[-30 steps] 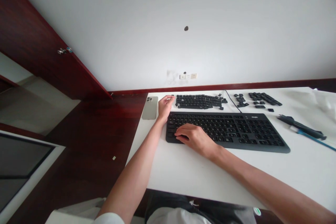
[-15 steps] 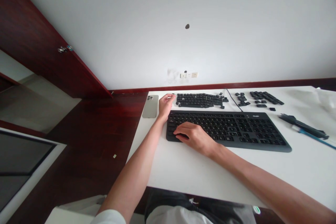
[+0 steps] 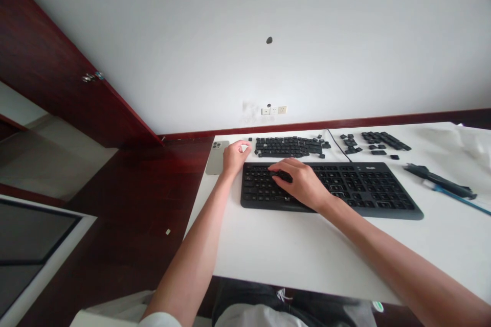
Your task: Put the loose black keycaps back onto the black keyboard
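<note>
A black keyboard (image 3: 364,191) lies across the white table (image 3: 291,250). My right hand (image 3: 303,184) rests palm down on its left-middle keys, fingers bent, fingertips on the upper rows; I see nothing held in it. My left hand (image 3: 233,157) sits at the keyboard's far left corner, between it and a phone (image 3: 215,159). Its fingers are curled, thumb against forefinger in a pinch; what it holds, if anything, I cannot make out. One loose keycap (image 3: 250,139) lies just beyond it.
Loose black keycaps lie in rows behind the keyboard (image 3: 289,147), with more groups at the right (image 3: 384,140). The keyboard's cable (image 3: 334,142) runs to the wall. A dark tool with a blue part (image 3: 441,183) lies at right. Dark wooden floor (image 3: 146,199) is left of the table.
My right hand moved from the keyboard's bottom-left keys up and right to the middle rows. My left hand's fingers curled from stretched out into a pinch and shifted slightly left.
</note>
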A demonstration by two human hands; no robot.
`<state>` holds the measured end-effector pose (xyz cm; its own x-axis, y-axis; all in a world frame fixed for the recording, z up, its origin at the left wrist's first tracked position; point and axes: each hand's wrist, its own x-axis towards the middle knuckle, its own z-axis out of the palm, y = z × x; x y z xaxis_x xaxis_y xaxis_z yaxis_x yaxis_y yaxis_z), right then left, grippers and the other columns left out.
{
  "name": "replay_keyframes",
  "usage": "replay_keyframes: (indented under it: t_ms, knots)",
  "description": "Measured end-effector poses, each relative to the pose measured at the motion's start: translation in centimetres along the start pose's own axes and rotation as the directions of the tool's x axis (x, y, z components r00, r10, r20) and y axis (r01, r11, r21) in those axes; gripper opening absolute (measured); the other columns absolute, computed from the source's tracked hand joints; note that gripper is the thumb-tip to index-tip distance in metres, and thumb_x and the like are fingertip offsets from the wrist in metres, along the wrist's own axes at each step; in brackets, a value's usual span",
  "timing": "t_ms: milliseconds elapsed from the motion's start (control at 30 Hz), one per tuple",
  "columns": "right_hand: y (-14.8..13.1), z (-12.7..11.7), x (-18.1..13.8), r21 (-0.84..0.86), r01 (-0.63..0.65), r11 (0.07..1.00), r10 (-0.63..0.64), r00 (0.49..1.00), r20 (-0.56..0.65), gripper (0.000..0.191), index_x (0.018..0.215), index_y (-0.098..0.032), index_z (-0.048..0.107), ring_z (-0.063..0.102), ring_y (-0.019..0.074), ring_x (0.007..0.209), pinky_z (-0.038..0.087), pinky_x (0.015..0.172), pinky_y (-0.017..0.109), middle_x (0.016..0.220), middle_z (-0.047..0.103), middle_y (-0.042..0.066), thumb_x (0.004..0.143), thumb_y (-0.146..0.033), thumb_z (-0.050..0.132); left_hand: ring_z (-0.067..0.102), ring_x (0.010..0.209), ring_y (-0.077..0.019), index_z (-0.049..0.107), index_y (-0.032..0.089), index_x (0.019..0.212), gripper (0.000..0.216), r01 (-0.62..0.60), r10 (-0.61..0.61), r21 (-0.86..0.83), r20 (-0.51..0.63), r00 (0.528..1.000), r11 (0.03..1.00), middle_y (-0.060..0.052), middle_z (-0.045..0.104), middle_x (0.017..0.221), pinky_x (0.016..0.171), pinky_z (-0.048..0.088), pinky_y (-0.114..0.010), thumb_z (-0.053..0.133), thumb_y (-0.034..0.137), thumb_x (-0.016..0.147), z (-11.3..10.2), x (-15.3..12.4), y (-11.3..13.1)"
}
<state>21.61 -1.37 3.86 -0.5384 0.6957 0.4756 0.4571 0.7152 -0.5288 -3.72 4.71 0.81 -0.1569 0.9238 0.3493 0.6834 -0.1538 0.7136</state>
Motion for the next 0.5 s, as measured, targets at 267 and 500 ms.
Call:
replay_keyframes:
  t_ms: [267,500]
  knots:
    - [1.1,-0.8,0.4,0.001,-0.053,0.999,0.053,0.998,-0.037,0.021,0.112,-0.022,0.071,0.068,0.0269,0.102,0.058,0.088,0.045,0.107,0.076,0.006,0.093,-0.016,0.065,0.059,0.070,-0.0169,0.077,0.026,0.114,0.026,-0.025,0.020,0.277,0.021,1.000,0.960,0.001,0.064,0.072,0.072,0.042,-0.028,0.064,0.030,0.092,-0.5,0.6,1.0]
    - [2.1,-1.0,0.3,0.038,-0.063,0.997,0.066,0.994,-0.085,0.023,0.113,-0.023,0.072,0.070,0.0245,0.096,0.059,0.086,0.042,0.101,0.074,0.006,0.092,-0.017,0.065,0.064,0.118,-0.0263,0.069,0.019,0.134,0.045,-0.166,0.098,0.397,0.185,0.978,0.903,-0.011,0.070,0.126,0.106,0.047,-0.036,0.071,0.023,0.089,-0.5,5.0,0.8]
